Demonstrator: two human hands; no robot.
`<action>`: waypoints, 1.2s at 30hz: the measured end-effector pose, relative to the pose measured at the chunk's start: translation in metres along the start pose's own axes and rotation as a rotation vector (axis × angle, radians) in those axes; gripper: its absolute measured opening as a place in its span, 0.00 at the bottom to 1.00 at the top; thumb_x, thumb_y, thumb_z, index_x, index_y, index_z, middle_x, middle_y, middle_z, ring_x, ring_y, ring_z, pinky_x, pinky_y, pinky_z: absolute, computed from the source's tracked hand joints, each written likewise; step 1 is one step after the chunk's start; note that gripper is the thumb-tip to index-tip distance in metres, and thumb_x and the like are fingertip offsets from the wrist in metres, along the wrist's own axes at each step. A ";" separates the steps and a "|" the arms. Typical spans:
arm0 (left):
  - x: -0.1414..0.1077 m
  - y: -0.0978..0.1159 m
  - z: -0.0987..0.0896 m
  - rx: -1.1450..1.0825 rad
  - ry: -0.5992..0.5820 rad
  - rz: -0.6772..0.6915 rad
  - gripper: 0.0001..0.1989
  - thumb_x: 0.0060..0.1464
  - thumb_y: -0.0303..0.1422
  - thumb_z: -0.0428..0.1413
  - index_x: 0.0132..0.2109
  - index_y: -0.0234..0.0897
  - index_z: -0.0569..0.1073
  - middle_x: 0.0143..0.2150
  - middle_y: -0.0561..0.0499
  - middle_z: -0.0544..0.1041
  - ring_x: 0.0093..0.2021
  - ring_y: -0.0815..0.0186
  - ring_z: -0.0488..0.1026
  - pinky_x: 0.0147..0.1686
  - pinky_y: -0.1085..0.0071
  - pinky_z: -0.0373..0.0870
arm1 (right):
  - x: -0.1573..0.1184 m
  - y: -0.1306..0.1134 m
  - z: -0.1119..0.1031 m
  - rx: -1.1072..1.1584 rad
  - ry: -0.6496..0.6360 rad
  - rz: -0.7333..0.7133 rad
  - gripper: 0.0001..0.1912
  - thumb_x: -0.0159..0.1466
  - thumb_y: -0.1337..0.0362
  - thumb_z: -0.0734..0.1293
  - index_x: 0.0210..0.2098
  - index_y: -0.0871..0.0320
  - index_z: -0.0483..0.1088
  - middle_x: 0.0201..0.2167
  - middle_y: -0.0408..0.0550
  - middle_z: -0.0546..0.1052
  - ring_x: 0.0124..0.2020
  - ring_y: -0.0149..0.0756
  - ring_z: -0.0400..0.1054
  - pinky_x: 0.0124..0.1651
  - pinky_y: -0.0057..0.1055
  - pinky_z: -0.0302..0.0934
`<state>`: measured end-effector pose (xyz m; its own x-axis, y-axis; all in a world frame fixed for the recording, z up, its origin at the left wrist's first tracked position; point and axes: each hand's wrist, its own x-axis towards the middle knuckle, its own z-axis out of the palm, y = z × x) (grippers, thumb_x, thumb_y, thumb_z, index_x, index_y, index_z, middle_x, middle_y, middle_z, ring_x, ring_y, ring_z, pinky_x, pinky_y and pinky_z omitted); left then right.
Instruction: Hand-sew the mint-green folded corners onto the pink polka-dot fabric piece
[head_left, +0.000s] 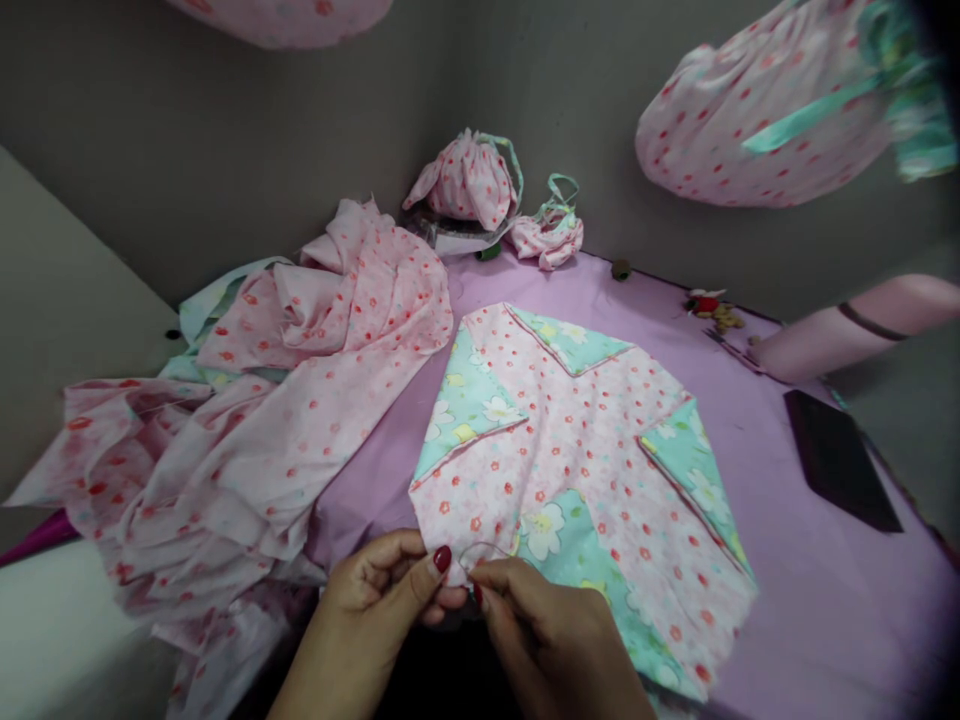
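A piece of pink flowered fabric (577, 440) with turned-back mint-green flowered corners (562, 540) lies spread before me. At its near left edge, my left hand (394, 585) is closed, pinching the cloth between thumb and fingers. Right beside it, my right hand (536, 605) is closed in a pinch at the same edge. A dark thread (484, 546) curves in a small loop above the right fingertips. What they grip looks like a sewing needle, mostly hidden by the fingers.
Crumpled pink fabric (300, 420) is heaped on the left of the lilac tabletop (795, 480). Drawstring pouches (469, 180) stand at the back. On the right are a pink bottle (855, 325) and a dark phone-like slab (840, 460). A pink bag (757, 130) hangs upper right.
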<state>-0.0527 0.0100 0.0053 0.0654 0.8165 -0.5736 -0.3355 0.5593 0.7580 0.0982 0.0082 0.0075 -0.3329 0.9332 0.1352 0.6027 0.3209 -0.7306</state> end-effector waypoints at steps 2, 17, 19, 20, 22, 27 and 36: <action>0.000 0.001 0.001 0.004 0.002 -0.004 0.04 0.48 0.33 0.58 0.32 0.38 0.75 0.25 0.55 0.79 0.25 0.69 0.74 0.28 0.77 0.68 | 0.001 -0.001 -0.001 0.005 -0.015 0.009 0.12 0.61 0.70 0.54 0.33 0.56 0.68 0.22 0.42 0.76 0.20 0.31 0.71 0.22 0.23 0.58; 0.000 0.003 0.001 0.040 -0.023 0.018 0.03 0.49 0.30 0.57 0.30 0.38 0.76 0.24 0.55 0.79 0.24 0.70 0.72 0.27 0.78 0.66 | 0.012 -0.010 -0.011 -0.108 -0.086 -0.060 0.15 0.61 0.71 0.51 0.28 0.58 0.68 0.19 0.44 0.75 0.18 0.33 0.71 0.21 0.23 0.59; 0.000 0.003 0.001 0.038 -0.021 0.020 0.03 0.48 0.30 0.58 0.30 0.38 0.77 0.24 0.55 0.79 0.24 0.70 0.72 0.26 0.78 0.66 | 0.012 -0.010 -0.011 -0.100 -0.078 -0.059 0.15 0.61 0.71 0.52 0.28 0.58 0.68 0.19 0.43 0.75 0.18 0.31 0.71 0.21 0.22 0.59; 0.000 0.003 0.001 0.037 -0.025 0.022 0.03 0.48 0.30 0.58 0.31 0.38 0.77 0.24 0.55 0.79 0.25 0.70 0.72 0.26 0.78 0.66 | 0.012 -0.010 -0.011 -0.095 -0.082 -0.059 0.15 0.60 0.71 0.52 0.28 0.58 0.68 0.20 0.42 0.75 0.18 0.31 0.71 0.21 0.22 0.58; 0.001 0.004 0.001 0.033 -0.032 0.024 0.03 0.48 0.30 0.58 0.31 0.38 0.77 0.24 0.55 0.79 0.25 0.71 0.72 0.27 0.79 0.66 | 0.012 -0.009 -0.010 -0.089 -0.091 -0.059 0.15 0.60 0.72 0.53 0.29 0.58 0.69 0.20 0.41 0.75 0.18 0.30 0.71 0.21 0.21 0.58; 0.001 0.006 0.001 0.027 -0.043 0.002 0.03 0.49 0.30 0.57 0.32 0.37 0.77 0.24 0.55 0.79 0.25 0.72 0.72 0.26 0.79 0.66 | 0.013 -0.008 -0.010 -0.056 -0.089 -0.056 0.14 0.60 0.73 0.53 0.30 0.59 0.69 0.21 0.42 0.75 0.20 0.29 0.70 0.22 0.21 0.59; -0.003 0.010 0.003 -0.045 -0.054 -0.083 0.04 0.47 0.32 0.59 0.28 0.35 0.74 0.25 0.55 0.79 0.26 0.72 0.72 0.27 0.79 0.66 | 0.009 -0.003 -0.008 0.080 -0.079 -0.010 0.11 0.61 0.72 0.55 0.32 0.58 0.68 0.24 0.42 0.74 0.23 0.27 0.69 0.26 0.20 0.58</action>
<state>-0.0533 0.0133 0.0152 0.1447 0.7750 -0.6151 -0.3683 0.6192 0.6935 0.0996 0.0166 0.0158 -0.3968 0.9133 0.0913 0.5403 0.3128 -0.7812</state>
